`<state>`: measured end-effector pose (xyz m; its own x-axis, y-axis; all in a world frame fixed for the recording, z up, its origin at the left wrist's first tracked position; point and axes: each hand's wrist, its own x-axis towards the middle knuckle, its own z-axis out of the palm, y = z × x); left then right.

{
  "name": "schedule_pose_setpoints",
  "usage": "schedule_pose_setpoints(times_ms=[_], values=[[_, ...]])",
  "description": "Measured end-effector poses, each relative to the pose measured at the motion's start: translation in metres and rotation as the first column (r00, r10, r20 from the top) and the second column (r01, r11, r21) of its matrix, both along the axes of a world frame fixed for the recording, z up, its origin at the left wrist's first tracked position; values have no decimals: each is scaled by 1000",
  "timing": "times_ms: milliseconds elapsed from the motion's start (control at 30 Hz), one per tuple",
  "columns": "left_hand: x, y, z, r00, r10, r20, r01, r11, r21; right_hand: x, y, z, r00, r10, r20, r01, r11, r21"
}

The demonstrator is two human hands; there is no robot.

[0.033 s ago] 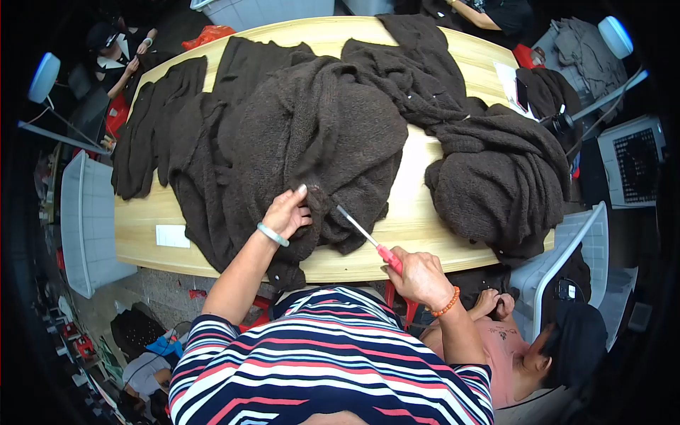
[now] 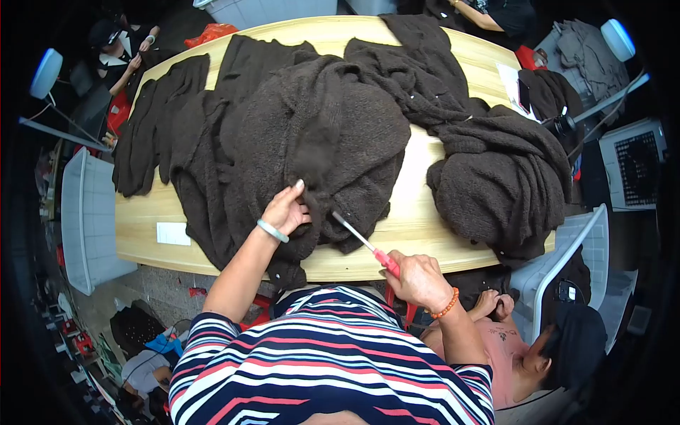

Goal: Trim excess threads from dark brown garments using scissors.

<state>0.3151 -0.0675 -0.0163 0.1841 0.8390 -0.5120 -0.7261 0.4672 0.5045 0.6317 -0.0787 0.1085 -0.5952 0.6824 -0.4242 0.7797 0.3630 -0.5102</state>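
The dark-brown knitted garment (image 2: 333, 120) lies heaped at 12 o'clock on the pale wooden desk (image 2: 418, 173). Your half-curled left hand (image 2: 286, 209) touches it, grip unclear; your right hand (image 2: 420, 280) clasps a red-handled, metal-shafted tool (image 2: 384, 259) pointing between 10 and 11 o'clock.

On my feed: solid dark brown knit garment (image 2: 347, 106) mid-frame, same brown on the knit pile (image 2: 496, 184) at right, table (image 2: 418, 166) underneath pale yellow wood grain, tool (image 2: 381, 256) below centre pink-red handle with silver shaft. I read the shirt (image 2: 326, 347) at bottom as navy with white, red and light blue stripes, plus a pale green bangle (image 2: 273, 232) left of centre and an orange bead bracelet (image 2: 447, 303) lower right of centre. I've also got a whitish bin (image 2: 78, 234) far left, orange-red bag (image 2: 209, 34) upper left, grey cloth (image 2: 588, 57) upper right, pink top (image 2: 506, 354) and black cap (image 2: 581, 347) lower right.
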Motion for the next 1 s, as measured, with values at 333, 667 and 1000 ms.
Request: schedule_pose_setpoints(times_ms=[333,667,1000], values=[[-12,-11,-31,971,-39,235,31,999,38,-16,-4,6,996,94,10,-94,992,90],[85,-52,6,557,-311,-770,552,831,64,-10,14,-1,986,-139,-93,155,966,207],[85,-70,47,748,-4,-663,381,822,424,-34,21,12,954,10,-299,-41,994,-97]])
